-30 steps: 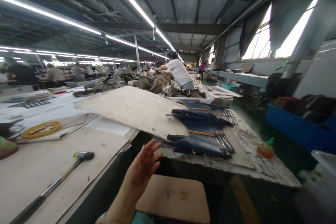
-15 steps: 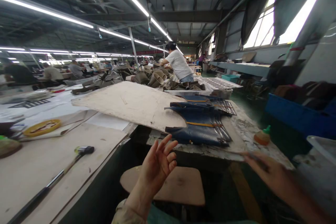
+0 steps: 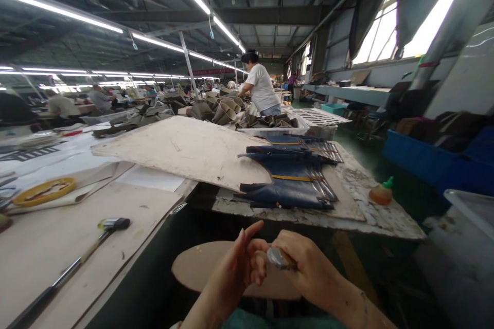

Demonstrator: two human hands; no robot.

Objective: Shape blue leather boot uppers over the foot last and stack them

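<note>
My right hand [image 3: 304,257] is closed round a small tool [image 3: 281,259] with a silvery rounded end and a brownish part. My left hand [image 3: 243,262] is beside it, palm turned inward, index finger stretched out and the other fingers loosely curled, with nothing visible in it. Both hands are above a tan rounded board [image 3: 200,267]. Beyond them, dark blue pieces [image 3: 289,195] with orange strips and shiny metal rods lie at the edge of a worn table [image 3: 401,221], partly against a large pale board [image 3: 185,149].
A hammer-like tool [image 3: 111,224] and a yellow ring [image 3: 44,191] lie on the left table [image 3: 77,241]. An orange bottle with green cap [image 3: 381,192] stands at right, near blue crates [image 3: 417,159]. A person in white [image 3: 262,87] works beyond.
My right hand has come in from the far right with the tool, close to my left hand. My left hand sits slightly lower, its fingers more curled. The view has shifted slightly.
</note>
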